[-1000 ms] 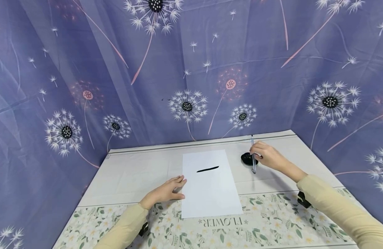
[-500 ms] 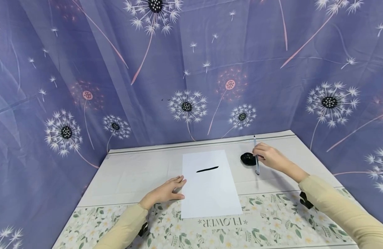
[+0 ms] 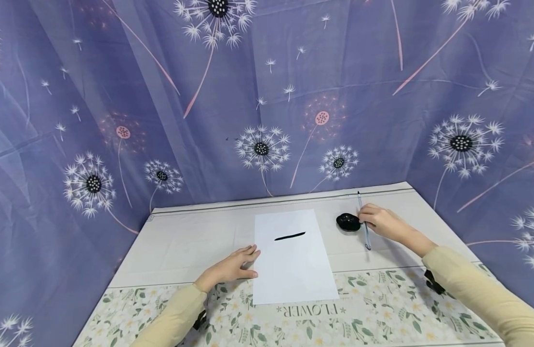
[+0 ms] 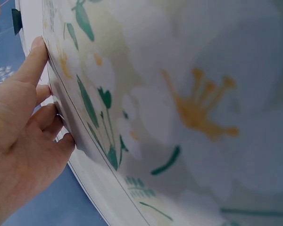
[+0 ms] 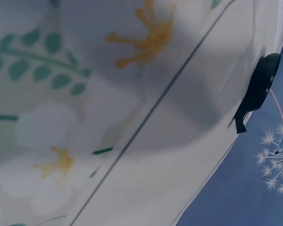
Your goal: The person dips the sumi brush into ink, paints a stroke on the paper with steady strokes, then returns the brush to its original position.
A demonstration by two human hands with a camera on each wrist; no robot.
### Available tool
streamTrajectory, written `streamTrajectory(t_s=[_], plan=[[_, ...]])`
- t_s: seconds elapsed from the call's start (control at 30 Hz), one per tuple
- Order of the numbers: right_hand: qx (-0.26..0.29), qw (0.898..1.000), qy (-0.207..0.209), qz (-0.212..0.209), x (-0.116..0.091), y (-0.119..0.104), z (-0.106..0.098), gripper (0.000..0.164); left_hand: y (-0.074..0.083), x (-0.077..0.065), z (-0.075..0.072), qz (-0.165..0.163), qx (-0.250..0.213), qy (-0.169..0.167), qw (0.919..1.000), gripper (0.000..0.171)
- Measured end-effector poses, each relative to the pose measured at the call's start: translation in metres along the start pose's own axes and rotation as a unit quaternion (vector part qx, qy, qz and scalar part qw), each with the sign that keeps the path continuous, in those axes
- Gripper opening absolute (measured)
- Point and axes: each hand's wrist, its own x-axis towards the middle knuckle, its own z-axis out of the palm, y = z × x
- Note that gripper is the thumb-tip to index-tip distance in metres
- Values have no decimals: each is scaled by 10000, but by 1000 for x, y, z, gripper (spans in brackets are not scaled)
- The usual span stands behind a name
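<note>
My right hand (image 3: 381, 222) pinches a slim light-blue writing brush (image 3: 366, 236) with a dark tip at its far end and a small loop at its near end. It is just right of a black ink dish (image 3: 348, 222), which also shows in the right wrist view (image 5: 262, 82). A sheet of white paper (image 3: 293, 270) lies on the table, bearing one black slanting stroke (image 3: 290, 236). My left hand (image 3: 230, 266) rests at the paper's left edge, fingers spread; in the left wrist view that hand (image 4: 28, 117) touches the surface with its fingertips.
The table has a white cloth (image 3: 197, 236) with a floral band (image 3: 380, 303) along its near side. Purple dandelion-print curtains (image 3: 215, 96) hang behind and on both sides. Black straps show beneath the pale yellow sleeves (image 3: 471, 284).
My right hand has moved right and slightly nearer with the brush, from over the dish to beside it. The left hand and paper have stayed in place.
</note>
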Motion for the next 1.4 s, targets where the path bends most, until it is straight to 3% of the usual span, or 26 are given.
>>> streamTrajectory(t_s=[0.67, 0.73, 0.93, 1.0, 1.4], plan=[[-14, 9988, -487, -61, -14, -2, 3, 33, 0, -1, 2, 2, -69, 9, 10000, 74], [-12, 9987, -503, -91, -15, -2, 4, 23, 0, 0, 2, -11, -53, 2, 10000, 74], [-78, 9975, -679, -175, -20, -1, 5, 20, 1, 0, 1, 8, 27, 53, 10000, 75], [-105, 9973, -713, -146, -21, -3, 6, 33, 1, 0, 0, 45, 26, 69, 10000, 75], [94, 9978, -657, -95, -30, -9, 9, 33, 2, -1, 1, 41, 13, 44, 10000, 75]])
